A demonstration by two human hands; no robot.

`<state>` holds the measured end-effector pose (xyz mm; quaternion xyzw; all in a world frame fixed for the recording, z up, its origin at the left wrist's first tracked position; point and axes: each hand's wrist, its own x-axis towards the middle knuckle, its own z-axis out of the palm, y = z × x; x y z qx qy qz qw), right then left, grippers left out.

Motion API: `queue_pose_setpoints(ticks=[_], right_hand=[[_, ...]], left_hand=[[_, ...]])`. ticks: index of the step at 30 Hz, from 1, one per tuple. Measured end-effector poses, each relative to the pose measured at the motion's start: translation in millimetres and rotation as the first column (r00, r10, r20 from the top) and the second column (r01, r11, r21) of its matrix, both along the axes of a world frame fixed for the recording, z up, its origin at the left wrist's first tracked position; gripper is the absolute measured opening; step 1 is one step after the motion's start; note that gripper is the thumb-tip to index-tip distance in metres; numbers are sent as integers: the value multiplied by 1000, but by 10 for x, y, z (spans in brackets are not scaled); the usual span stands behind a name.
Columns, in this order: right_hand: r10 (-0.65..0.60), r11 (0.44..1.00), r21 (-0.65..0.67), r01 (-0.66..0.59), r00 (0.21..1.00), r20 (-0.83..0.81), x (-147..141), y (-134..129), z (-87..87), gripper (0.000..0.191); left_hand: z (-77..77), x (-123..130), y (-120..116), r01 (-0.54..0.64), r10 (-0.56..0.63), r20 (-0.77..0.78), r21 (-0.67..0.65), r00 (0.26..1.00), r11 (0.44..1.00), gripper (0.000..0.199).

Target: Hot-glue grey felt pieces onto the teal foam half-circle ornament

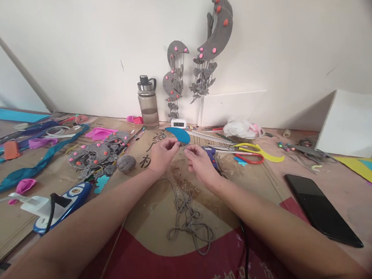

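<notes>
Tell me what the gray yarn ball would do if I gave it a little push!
The gray yarn ball would probably roll, because it looks round. It'd likely feel light and a bit squashy, since it seems to be wound from soft strands. Pushed toward the dotted gray decorations beside it, it might bump them and stop.
</notes>
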<state>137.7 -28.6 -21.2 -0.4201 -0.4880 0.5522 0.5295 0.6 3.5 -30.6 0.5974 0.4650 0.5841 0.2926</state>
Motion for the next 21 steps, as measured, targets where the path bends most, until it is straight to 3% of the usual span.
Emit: queue_pose_setpoints(ticks=[3, 6, 14, 21], right_hand=[[-143, 968, 234, 93, 968, 205, 61, 46, -65, 19], [-233, 924, 364, 117, 927, 294, 111, 57, -70, 16], [-322, 901, 397, 177, 885, 335, 161, 43, -24, 16], [-380, 874, 443, 197, 846, 373, 183, 20, 20, 17]], left_hand=[[-31, 29, 11, 89, -84, 125, -35, 989, 995, 24], [-46, 52, 14, 150, -135, 212, -56, 968, 987, 27], [-35, 54, -23, 193, -171, 236, -73, 957, 979, 25], [2, 101, -49, 243, -183, 379, -116, 907, 963, 23]])
